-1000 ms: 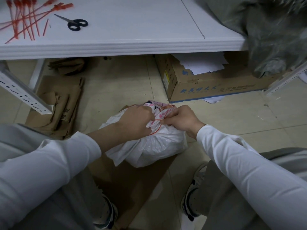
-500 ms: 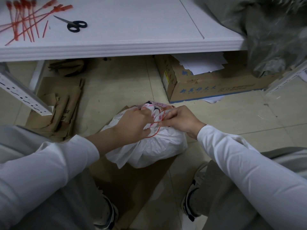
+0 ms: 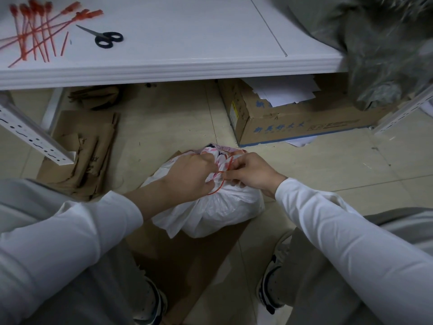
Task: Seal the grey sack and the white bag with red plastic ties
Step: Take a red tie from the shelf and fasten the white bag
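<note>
Far up-left of the bag (image 3: 218, 214), spare ties (image 3: 35, 31) and scissors (image 3: 106, 39) lie on the tabletop (image 3: 187, 31). The left hand (image 3: 189, 177) grips the bag's gathered neck with curled fingers (image 3: 206, 160). The bag sits on floor cardboard (image 3: 187, 261). The right hand (image 3: 251, 173) pinches the red tie (image 3: 218, 188) looped round the neck. The sack (image 3: 386, 43) lies far up-right.

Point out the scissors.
In the head view the scissors lie upper left on the white table, just right of the spare red ties.
</note>
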A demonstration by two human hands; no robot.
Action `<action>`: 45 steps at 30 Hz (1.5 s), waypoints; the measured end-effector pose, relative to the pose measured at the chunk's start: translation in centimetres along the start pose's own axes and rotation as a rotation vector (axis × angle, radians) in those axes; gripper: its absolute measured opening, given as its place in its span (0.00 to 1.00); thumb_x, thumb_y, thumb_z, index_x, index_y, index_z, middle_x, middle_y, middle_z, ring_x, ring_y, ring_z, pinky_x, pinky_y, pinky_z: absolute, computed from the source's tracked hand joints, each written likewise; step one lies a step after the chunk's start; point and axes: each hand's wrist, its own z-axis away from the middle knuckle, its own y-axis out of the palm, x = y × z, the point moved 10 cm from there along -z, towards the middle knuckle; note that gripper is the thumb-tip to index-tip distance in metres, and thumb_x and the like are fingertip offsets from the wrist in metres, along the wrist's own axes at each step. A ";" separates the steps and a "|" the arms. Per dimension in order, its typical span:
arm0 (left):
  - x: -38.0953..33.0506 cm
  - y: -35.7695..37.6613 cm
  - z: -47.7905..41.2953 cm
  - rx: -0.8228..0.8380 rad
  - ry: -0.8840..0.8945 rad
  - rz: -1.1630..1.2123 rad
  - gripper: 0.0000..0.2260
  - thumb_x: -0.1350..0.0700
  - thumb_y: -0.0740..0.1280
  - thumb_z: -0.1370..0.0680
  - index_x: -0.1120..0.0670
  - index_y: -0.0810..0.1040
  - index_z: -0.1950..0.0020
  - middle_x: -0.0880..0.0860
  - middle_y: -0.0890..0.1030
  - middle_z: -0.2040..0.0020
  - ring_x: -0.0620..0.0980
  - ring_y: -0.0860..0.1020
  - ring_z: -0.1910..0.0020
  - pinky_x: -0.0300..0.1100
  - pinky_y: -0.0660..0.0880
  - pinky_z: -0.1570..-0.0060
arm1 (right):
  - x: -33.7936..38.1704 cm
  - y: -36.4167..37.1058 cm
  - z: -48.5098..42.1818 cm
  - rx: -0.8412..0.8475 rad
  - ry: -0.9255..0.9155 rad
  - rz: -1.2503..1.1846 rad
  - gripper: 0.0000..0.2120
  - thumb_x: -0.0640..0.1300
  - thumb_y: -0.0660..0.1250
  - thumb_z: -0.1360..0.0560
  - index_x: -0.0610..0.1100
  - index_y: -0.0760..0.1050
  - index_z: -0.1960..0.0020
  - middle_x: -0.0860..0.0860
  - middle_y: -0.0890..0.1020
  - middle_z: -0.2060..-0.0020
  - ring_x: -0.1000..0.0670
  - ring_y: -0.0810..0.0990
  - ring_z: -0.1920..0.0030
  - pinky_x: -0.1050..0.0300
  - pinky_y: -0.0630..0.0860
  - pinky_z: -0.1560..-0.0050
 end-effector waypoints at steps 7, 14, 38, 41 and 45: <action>1.2 -0.5 -0.4 -0.019 -0.061 0.050 0.13 0.49 0.67 0.27 0.51 0.80 0.45 0.49 0.79 0.45 0.51 0.79 0.52 0.46 0.77 0.56 | 0.5 -0.3 0.5 -0.082 0.037 -0.284 0.11 0.34 0.72 0.27 0.28 0.78 0.49 0.39 0.82 0.64 0.50 0.79 0.70 0.64 0.71 0.74; 0.9 -0.7 -0.4 -0.034 -0.089 0.038 0.20 0.50 0.69 0.27 0.53 0.72 0.37 0.51 0.75 0.41 0.51 0.78 0.53 0.40 0.70 0.59 | 0.0 -1.1 -0.3 -0.143 0.072 -0.255 0.10 0.36 0.74 0.29 0.41 0.75 0.64 0.44 0.79 0.68 0.50 0.75 0.71 0.59 0.73 0.71; -1.5 0.1 0.4 -0.116 0.203 -0.131 0.26 0.56 0.74 0.32 0.55 0.75 0.34 0.53 0.80 0.42 0.54 0.81 0.57 0.45 0.76 0.64 | 1.3 -1.2 0.7 -0.067 -0.003 -0.046 0.07 0.33 0.69 0.26 0.37 0.82 0.62 0.44 0.83 0.71 0.53 0.81 0.74 0.63 0.77 0.69; -1.8 -0.2 0.4 -0.134 0.201 -0.180 0.27 0.55 0.76 0.35 0.55 0.78 0.37 0.53 0.81 0.45 0.54 0.81 0.60 0.42 0.74 0.68 | 2.5 -1.5 0.3 -0.137 -0.105 0.265 0.12 0.36 0.69 0.26 0.41 0.81 0.68 0.48 0.81 0.74 0.53 0.80 0.74 0.64 0.77 0.66; -1.6 0.2 0.0 -0.104 0.166 -0.220 0.24 0.52 0.74 0.35 0.52 0.79 0.39 0.49 0.82 0.48 0.52 0.82 0.62 0.41 0.75 0.68 | 3.3 -1.3 -0.3 -0.228 -0.172 0.575 0.07 0.41 0.66 0.28 0.41 0.82 0.60 0.41 0.83 0.61 0.40 0.82 0.58 0.55 0.76 0.59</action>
